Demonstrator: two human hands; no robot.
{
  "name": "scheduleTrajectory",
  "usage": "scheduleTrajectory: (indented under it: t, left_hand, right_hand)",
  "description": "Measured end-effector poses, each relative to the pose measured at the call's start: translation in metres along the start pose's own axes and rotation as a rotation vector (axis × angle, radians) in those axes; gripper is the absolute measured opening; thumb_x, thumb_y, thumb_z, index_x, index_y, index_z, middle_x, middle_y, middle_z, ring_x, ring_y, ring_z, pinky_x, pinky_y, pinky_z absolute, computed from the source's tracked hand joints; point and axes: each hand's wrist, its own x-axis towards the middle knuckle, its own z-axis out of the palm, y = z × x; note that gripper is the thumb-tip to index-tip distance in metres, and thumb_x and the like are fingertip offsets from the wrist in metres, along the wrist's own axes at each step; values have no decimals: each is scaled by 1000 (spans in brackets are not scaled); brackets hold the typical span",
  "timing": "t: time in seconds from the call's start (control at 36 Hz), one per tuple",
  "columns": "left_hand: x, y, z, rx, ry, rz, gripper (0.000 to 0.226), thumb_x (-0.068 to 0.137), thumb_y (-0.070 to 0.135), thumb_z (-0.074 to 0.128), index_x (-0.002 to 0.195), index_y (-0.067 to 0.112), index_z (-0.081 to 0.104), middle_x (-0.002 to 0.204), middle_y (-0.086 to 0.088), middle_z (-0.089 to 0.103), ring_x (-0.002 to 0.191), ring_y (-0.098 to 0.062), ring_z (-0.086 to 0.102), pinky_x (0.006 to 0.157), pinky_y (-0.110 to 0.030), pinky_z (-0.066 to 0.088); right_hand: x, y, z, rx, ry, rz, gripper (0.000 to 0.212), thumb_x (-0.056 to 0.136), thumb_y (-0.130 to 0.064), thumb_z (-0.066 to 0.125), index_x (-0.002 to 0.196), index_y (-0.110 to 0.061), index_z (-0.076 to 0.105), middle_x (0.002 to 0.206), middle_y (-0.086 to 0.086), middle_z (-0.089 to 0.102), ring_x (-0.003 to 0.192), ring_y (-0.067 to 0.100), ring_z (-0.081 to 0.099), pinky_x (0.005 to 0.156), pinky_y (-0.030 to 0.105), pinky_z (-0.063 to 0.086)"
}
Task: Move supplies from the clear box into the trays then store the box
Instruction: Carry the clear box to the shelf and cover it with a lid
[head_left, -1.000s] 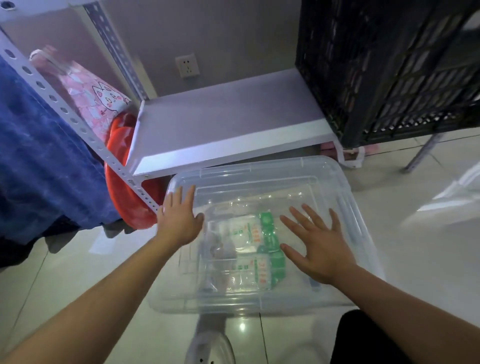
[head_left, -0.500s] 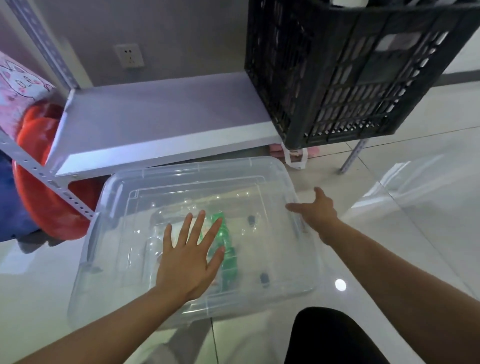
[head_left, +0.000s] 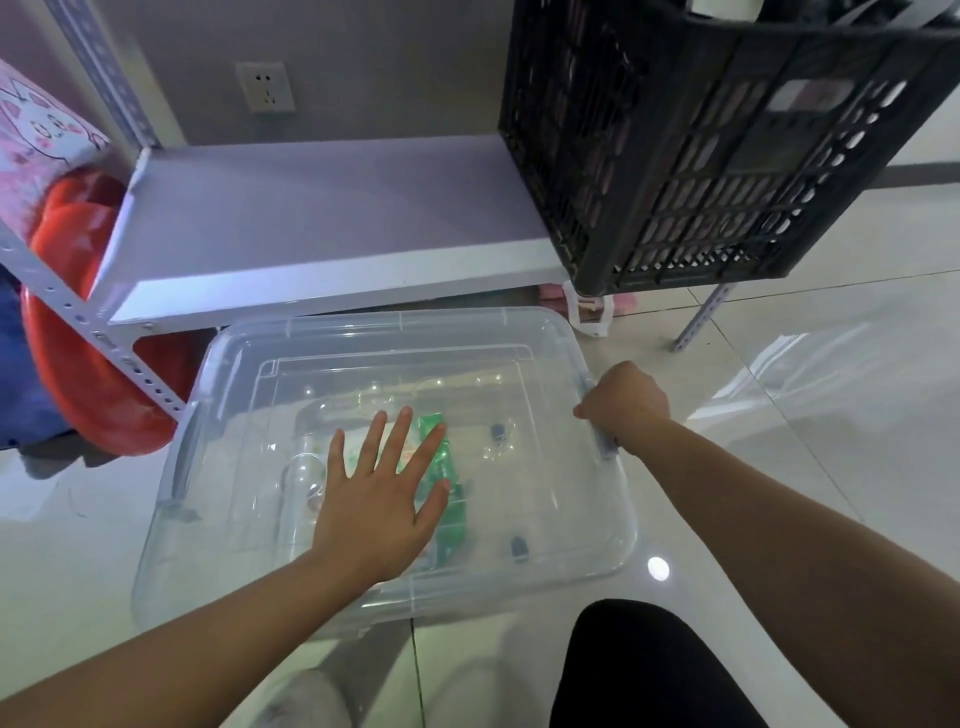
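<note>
step: opening the clear box (head_left: 561, 525), lid (head_left: 374, 364) still on, unloading not yet begun
box location: sitting on the floor (head_left: 779, 441) just in front of the shelf (head_left: 322, 218), below the black crate (head_left: 727, 145)
supplies: lying inside box, green-printed packets (head_left: 447, 478) near centre, a few small dark bits right of them; rest too blurred through the lid to identify
left hand (head_left: 376, 512): pressing flat on lid centre, fingers (head_left: 400, 441) spread and straight
right hand (head_left: 623, 408): gripping the latch (head_left: 597, 431) on box's right edge, fingers curled round it, tips hidden
next move: likely popping right latch up, then reaching for the left latch (head_left: 179, 467) on the far side of box; keeping lid pinned so box isn't sliding on the glossy tile
trays: not showing anywhere around box
change vs half a second back: right hand closing onto the latch from an open reach beside box's right edge; left hand staying planted in same spot on lid; box not shifting relative to shelf
</note>
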Motion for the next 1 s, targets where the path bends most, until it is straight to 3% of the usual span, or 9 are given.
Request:
scheduleTrajectory:
  t: [0.08, 0.14, 0.25, 0.33, 0.44, 0.56, 0.67, 0.75, 1.0]
  left_hand:
    - [-1, 2, -6, -6, -57, -6, 65, 94, 67, 4, 154, 45, 5, 165, 3, -7, 152, -25, -8, 118, -59, -10]
    - [4, -3, -17, -36, -159, 28, 71, 86, 72, -1, 153, 48, -5, 163, 5, -18, 151, -23, -18, 117, -57, -14]
    - [6, -34, -70, -205, -368, -9, 78, 85, 73, 37, 151, 52, 1, 166, 9, -4, 153, -21, -4, 121, -52, 1]
    - [-25, -80, -101, -422, -136, -226, 81, 83, 64, 54, 153, 45, 17, 162, 7, 25, 149, -21, 24, 118, -52, 24]
    - [-96, -134, -103, -497, 131, -597, 79, 83, 51, 69, 149, 34, 29, 154, -1, 42, 138, -29, 41, 108, -54, 39]
    - [-141, -149, -80, -1070, 5, -1085, 73, 88, 40, 68, 151, 26, 34, 158, -3, 33, 144, -31, 32, 114, -53, 28]
    - [-144, -141, -63, -1581, -53, -1012, 24, 94, 22, 57, 116, 21, 68, 125, -1, 66, 114, -29, 58, 97, -45, 43]
    - [-132, -127, -70, -1646, 47, -972, 32, 89, 5, 59, 119, 15, 65, 103, -5, 70, 97, -28, 61, 83, -44, 49]
    - [-154, -105, -139, -1725, 71, -1024, 55, 54, 6, 75, 108, -1, 69, 109, -19, 62, 95, -37, 62, 71, -55, 58]
  right_hand:
    - [-7, 3, 1, 28, 8, -3, 32, 76, -31, 78, 98, -10, 65, 84, 5, 67, 65, 23, 66, 53, 27, 50]
    - [-15, 13, 1, 92, 2, -21, 40, 75, -36, 79, 106, -13, 70, 95, 4, 70, 77, 24, 69, 69, 34, 57]
    - [-45, 52, 9, 357, -67, 14, 59, 66, -37, 83, 118, -14, 69, 109, 8, 71, 93, 30, 69, 90, 46, 56]
    - [-74, 88, 16, 476, -140, 46, 57, 57, -47, 81, 107, -19, 75, 102, 6, 75, 92, 25, 71, 90, 45, 56]
    - [-108, 101, 13, 677, -265, 88, 10, 79, -15, 77, 88, -15, 75, 91, 6, 73, 78, 19, 64, 80, 37, 50]
    - [-111, 96, 16, 843, -415, 193, 27, 82, -5, 67, 102, -22, 71, 99, 5, 71, 92, 26, 61, 93, 48, 45]
    - [-114, 88, 12, 1003, -490, 238, 40, 83, 0, 58, 111, -27, 66, 97, 4, 65, 82, 25, 58, 76, 39, 42]
    - [-125, 76, 4, 1067, -549, 198, 44, 82, 0, 55, 110, -32, 65, 101, 4, 62, 83, 26, 55, 74, 41, 39]
    - [-143, 38, -71, 1226, -625, 61, 22, 85, -10, 56, 101, -25, 62, 96, 4, 60, 87, 32, 54, 91, 73, 36]
